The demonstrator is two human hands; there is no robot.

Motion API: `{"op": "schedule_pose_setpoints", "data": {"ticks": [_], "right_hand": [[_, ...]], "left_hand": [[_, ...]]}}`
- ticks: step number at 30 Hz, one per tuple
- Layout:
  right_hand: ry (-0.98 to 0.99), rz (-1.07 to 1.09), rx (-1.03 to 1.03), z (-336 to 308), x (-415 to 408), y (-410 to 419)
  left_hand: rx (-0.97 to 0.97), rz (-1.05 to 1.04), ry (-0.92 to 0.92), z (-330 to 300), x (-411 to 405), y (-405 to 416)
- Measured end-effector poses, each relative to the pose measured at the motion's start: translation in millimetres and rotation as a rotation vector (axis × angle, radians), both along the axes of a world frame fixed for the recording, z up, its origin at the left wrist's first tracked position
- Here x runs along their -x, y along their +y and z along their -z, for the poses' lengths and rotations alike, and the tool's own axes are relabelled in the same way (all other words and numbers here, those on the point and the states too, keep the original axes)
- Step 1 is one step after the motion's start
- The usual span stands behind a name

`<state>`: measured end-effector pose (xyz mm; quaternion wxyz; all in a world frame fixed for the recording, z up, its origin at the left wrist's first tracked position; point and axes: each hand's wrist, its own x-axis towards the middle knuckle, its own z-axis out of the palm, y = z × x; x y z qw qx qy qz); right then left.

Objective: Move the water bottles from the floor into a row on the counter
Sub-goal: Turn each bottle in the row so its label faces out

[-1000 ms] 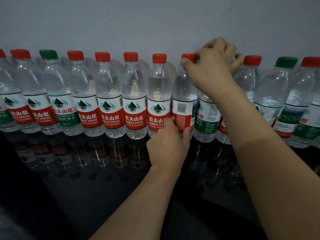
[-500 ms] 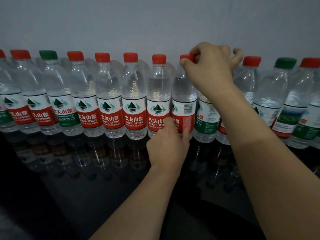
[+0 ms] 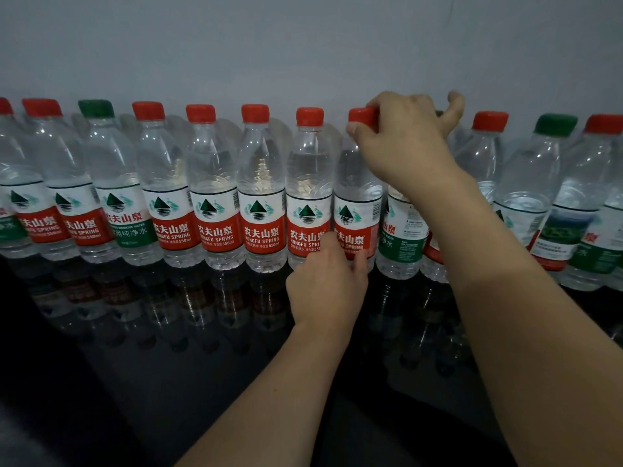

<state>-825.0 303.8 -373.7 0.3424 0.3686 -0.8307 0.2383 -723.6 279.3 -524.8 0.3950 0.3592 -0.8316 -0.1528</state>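
Several clear water bottles with red or green caps stand upright in a row against the wall on a glossy black counter (image 3: 168, 365). A red-capped bottle (image 3: 355, 183) stands mid-row with its red label facing me. My right hand (image 3: 404, 139) pinches its cap from above. My left hand (image 3: 325, 284) presses fingertips against the lower label of the same bottle. Its right neighbour, a green-label bottle (image 3: 399, 237), is partly hidden behind my right forearm.
A plain grey wall (image 3: 303, 45) rises directly behind the row. Bottles fill the row from the left edge to the right edge, touching side by side. The counter surface in front of them reflects the bottles and extends toward me.
The red-capped bottle has been turned: its barcode side faced me before, now the red label front does. My right hand curled tighter on the cap.
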Motion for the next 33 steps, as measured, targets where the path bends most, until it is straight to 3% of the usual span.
{"op": "schedule_pose_setpoints", "data": {"ticks": [9,33], "right_hand": [[0.092,0.08,0.016,2.3,-1.9,3.5],[-0.044,-0.018,0.051,-6.5,1.5,3.6]], "left_hand": [[-0.009,-0.017,0.006,0.7,0.0,-1.3],[-0.017,-0.035,-0.058,1.2,1.7,-2.9]]}}
